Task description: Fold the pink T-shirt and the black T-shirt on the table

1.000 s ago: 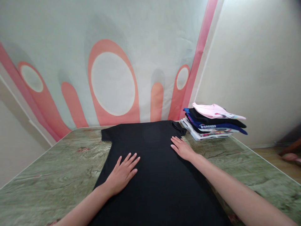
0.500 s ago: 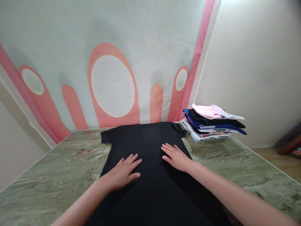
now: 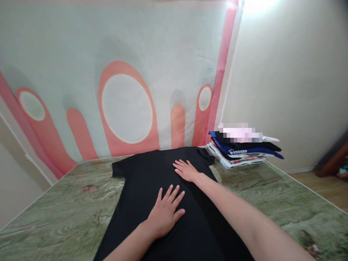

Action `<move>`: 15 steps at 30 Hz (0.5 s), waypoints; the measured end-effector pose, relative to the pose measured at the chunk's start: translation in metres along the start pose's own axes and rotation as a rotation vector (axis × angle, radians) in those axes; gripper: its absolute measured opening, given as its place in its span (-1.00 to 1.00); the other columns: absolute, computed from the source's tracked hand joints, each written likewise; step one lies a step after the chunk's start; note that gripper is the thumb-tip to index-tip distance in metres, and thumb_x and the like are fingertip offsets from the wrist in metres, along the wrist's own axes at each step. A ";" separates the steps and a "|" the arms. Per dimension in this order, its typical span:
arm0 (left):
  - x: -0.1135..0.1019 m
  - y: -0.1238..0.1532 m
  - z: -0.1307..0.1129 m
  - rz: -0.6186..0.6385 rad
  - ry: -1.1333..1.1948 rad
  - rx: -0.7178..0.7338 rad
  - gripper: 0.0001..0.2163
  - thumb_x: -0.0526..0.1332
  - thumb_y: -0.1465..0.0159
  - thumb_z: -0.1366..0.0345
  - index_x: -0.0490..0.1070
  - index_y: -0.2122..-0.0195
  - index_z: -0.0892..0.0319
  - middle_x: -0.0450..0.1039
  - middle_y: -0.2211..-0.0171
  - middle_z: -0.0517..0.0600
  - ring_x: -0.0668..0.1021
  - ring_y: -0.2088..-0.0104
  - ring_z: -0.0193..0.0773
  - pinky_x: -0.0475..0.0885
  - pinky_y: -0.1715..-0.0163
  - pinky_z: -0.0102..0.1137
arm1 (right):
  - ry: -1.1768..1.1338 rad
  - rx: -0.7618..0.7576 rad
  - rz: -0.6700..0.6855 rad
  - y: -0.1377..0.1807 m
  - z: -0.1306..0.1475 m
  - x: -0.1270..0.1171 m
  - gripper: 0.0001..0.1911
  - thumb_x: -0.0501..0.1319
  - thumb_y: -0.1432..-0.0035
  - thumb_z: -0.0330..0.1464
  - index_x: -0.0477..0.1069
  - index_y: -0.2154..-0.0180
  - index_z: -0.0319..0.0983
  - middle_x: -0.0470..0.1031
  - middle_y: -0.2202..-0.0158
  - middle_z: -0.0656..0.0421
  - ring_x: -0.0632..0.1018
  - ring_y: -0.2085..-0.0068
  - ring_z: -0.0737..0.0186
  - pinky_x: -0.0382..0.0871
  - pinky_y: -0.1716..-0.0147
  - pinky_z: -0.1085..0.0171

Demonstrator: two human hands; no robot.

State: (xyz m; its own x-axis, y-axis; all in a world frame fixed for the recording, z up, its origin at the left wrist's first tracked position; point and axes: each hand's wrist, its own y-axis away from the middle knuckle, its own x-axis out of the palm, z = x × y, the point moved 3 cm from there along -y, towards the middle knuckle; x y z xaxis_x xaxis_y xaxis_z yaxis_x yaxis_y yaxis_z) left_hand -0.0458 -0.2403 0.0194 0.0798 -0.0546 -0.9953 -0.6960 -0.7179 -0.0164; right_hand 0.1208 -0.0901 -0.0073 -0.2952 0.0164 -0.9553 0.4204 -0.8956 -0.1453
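A black T-shirt (image 3: 144,174) lies spread flat on a green marbled table (image 3: 62,214), its collar end towards the far wall. My left hand (image 3: 165,212) rests palm down on the middle of the shirt, fingers spread. Farther up, near the chest, my right hand (image 3: 186,169) lies flat on the cloth with fingers stretched out. Neither hand holds anything.
A stack of folded shirts (image 3: 244,146), pink on top over dark blue, black and white ones, sits at the table's far right corner. A wall hanging with pink arches (image 3: 125,105) covers the wall behind. Wooden floor (image 3: 323,185) shows to the right.
Both hands slid over the shirt: the right one moved left and up towards the chest, the left one moved right towards the middle. The view tilted slightly.
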 end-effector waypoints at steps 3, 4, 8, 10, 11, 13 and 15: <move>0.000 0.000 0.002 -0.003 0.000 0.004 -0.49 -0.21 -0.37 -0.06 -0.22 -0.32 -0.16 -0.24 -0.37 -0.07 -0.10 -0.33 -0.01 -0.12 -0.21 0.14 | 0.031 0.121 -0.029 -0.017 -0.025 0.000 -0.49 -0.20 -0.34 -0.14 0.06 -0.26 -0.03 -0.01 -0.33 0.22 0.00 -0.33 0.14 -0.21 -0.24 -0.05; 0.000 0.000 0.002 -0.005 0.000 0.004 -0.49 -0.21 -0.37 -0.06 -0.23 -0.32 -0.16 -0.24 -0.37 -0.07 -0.10 -0.33 0.00 -0.12 -0.21 0.14 | 0.038 0.147 -0.037 -0.021 -0.033 0.000 -0.49 -0.20 -0.34 -0.15 0.07 -0.26 -0.04 0.00 -0.33 0.21 0.00 -0.32 0.13 -0.20 -0.23 -0.07; 0.000 0.001 0.003 -0.002 0.005 0.006 -0.48 -0.21 -0.37 -0.06 -0.24 -0.32 -0.16 -0.24 -0.37 -0.07 -0.10 -0.33 0.00 -0.11 -0.21 0.15 | 0.057 0.237 -0.079 -0.031 -0.064 -0.006 -0.49 -0.19 -0.34 -0.19 0.10 -0.25 -0.12 0.04 -0.32 0.12 0.03 -0.32 0.08 -0.15 -0.21 -0.09; -0.001 0.002 0.002 0.003 0.014 0.008 -0.48 -0.21 -0.37 -0.06 -0.25 -0.33 -0.15 -0.24 -0.37 -0.07 -0.10 -0.33 0.00 -0.11 -0.21 0.15 | 0.063 0.274 -0.103 -0.032 -0.075 -0.011 -0.48 -0.19 -0.34 -0.22 0.13 -0.24 -0.22 0.06 -0.31 0.03 0.05 -0.31 0.04 -0.13 -0.21 -0.09; -0.002 0.002 0.002 0.007 0.019 0.008 -0.48 -0.21 -0.37 -0.06 -0.25 -0.33 -0.15 -0.24 -0.36 -0.06 -0.10 -0.33 0.00 -0.11 -0.20 0.16 | 0.065 0.288 -0.114 -0.032 -0.077 -0.013 -0.47 -0.19 -0.34 -0.24 0.14 -0.23 -0.27 0.06 -0.30 -0.02 0.07 -0.30 0.02 -0.12 -0.20 -0.09; -0.001 0.002 0.002 0.012 0.024 0.009 -0.48 -0.22 -0.37 -0.07 -0.26 -0.33 -0.15 -0.25 -0.36 -0.06 -0.10 -0.33 0.00 -0.11 -0.20 0.17 | 0.067 0.297 -0.131 -0.030 -0.075 -0.016 -0.47 -0.20 -0.34 -0.25 0.15 -0.22 -0.31 0.06 -0.30 -0.06 0.08 -0.30 0.00 -0.09 -0.20 -0.09; 0.000 0.002 0.002 0.005 0.018 0.013 -0.47 -0.21 -0.37 -0.07 -0.26 -0.33 -0.14 -0.25 -0.36 -0.06 -0.10 -0.33 0.00 -0.10 -0.20 0.16 | 0.068 0.274 -0.135 -0.025 -0.062 -0.015 -0.48 -0.19 -0.35 -0.23 0.16 -0.22 -0.26 0.06 -0.30 -0.01 0.06 -0.30 0.05 -0.08 -0.20 -0.06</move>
State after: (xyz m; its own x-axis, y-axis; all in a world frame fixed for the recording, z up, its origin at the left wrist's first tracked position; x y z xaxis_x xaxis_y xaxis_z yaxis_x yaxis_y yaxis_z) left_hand -0.0490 -0.2402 0.0193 0.0890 -0.0713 -0.9935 -0.7053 -0.7088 -0.0123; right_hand 0.1679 -0.0400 -0.0051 -0.2710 0.1643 -0.9484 0.1321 -0.9697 -0.2057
